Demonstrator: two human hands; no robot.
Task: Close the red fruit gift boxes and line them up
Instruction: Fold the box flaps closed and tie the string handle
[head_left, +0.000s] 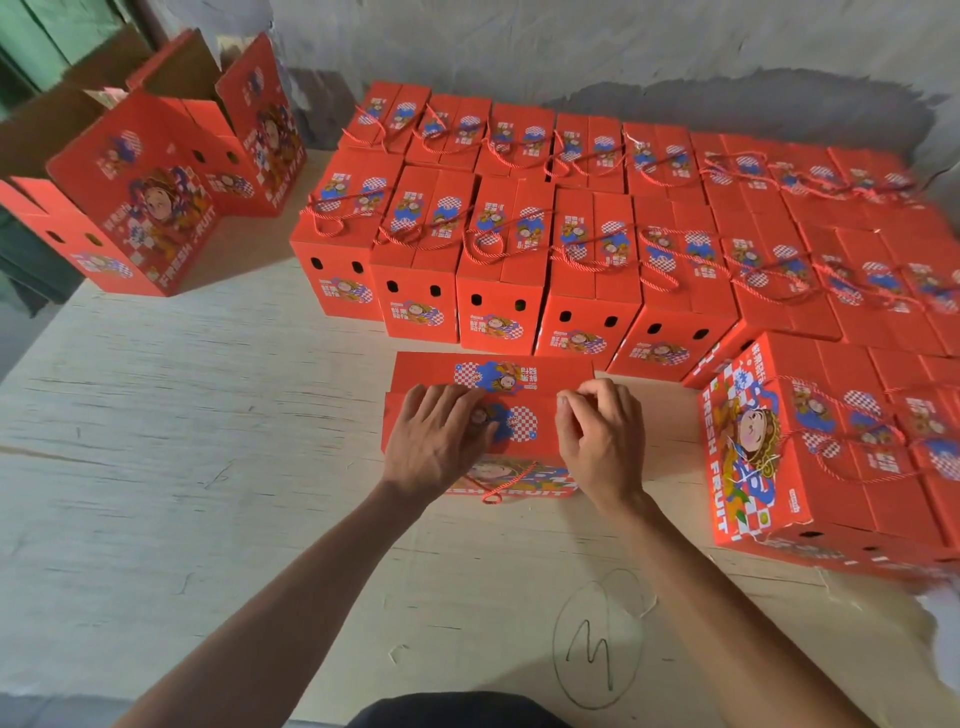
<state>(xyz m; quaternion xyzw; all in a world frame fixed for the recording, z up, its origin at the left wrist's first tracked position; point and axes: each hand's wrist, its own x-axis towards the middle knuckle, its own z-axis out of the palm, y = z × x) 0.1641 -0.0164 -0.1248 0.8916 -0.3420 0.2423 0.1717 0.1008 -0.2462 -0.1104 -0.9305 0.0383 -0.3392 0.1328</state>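
Observation:
A red fruit gift box (524, 379) stands on the pale wooden table (182, 441) right in front of me, its two top flaps folded down. My left hand (436, 447) lies flat on the near flap with fingers spread. My right hand (600, 436) rests on the right part of the top with fingers curled; whether it pinches anything I cannot tell. A red rope handle (506, 486) hangs down the box's front face. Behind it, several closed red boxes (498, 270) stand lined up in rows, rope handles lying across their tops.
Two open red boxes (171, 171) with raised flaps stand at the far left by the table edge. More closed boxes (831, 457) are stacked at the right, close to my right hand. A grey wall runs behind. A pencil scribble (597, 639) marks the near table.

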